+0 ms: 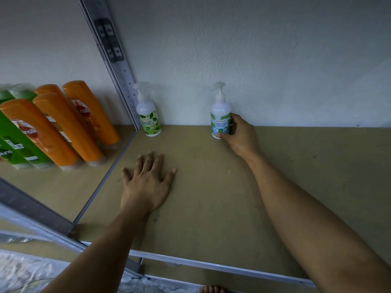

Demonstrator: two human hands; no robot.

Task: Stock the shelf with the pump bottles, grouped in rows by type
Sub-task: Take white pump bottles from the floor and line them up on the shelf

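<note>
While right hand (239,134) grips base of Cool Mint hand wash bottle (220,115), upright at 12 o'clock by back wall, left hand (146,182) lies flat, fingers spread, on shelf board (211,197), likely bracing. Green-label hand wash bottle (149,115) stands at 10 o'clock, well apart: probably separate row.

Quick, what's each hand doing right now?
Left hand: open, flat on the tan shelf board.
Right hand: gripping the white pump bottle with the blue label.
</note>
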